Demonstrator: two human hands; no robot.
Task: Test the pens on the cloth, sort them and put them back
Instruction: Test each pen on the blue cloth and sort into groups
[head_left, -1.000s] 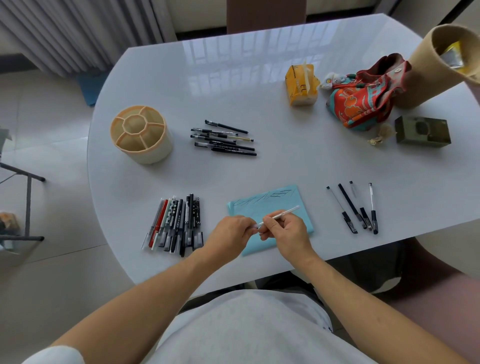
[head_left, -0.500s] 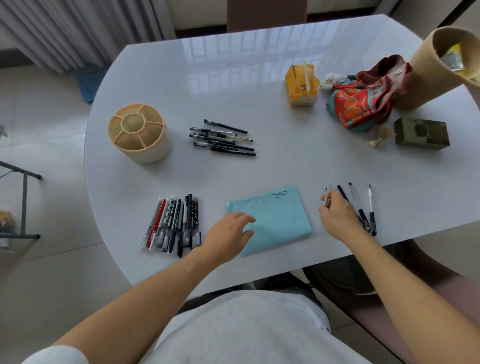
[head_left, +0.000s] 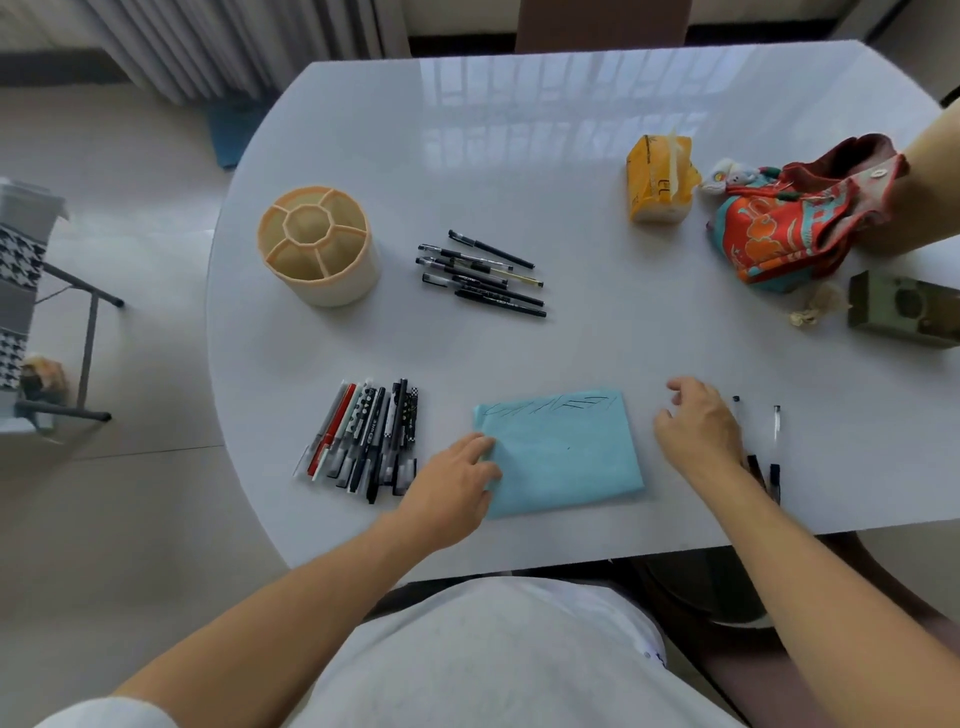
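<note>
Blue cloth (head_left: 561, 452) pinned by flat left hand (head_left: 457, 478) for testing; at three o'clock, right hand (head_left: 698, 431) hovers loose and empty over sorted pens (head_left: 774, 452).

A second ago both hands pinched a clear pen above the cloth (head_left: 561, 452). Now the right hand (head_left: 698, 428) hovers loosely curled, holding nothing, over the pens (head_left: 774, 452) right of the cloth, and the left hand (head_left: 457, 475) rests on the cloth's left edge.

yellow tissue pack (head_left: 660, 179), red patterned pouch (head_left: 789, 234), green box (head_left: 906, 312)
</note>
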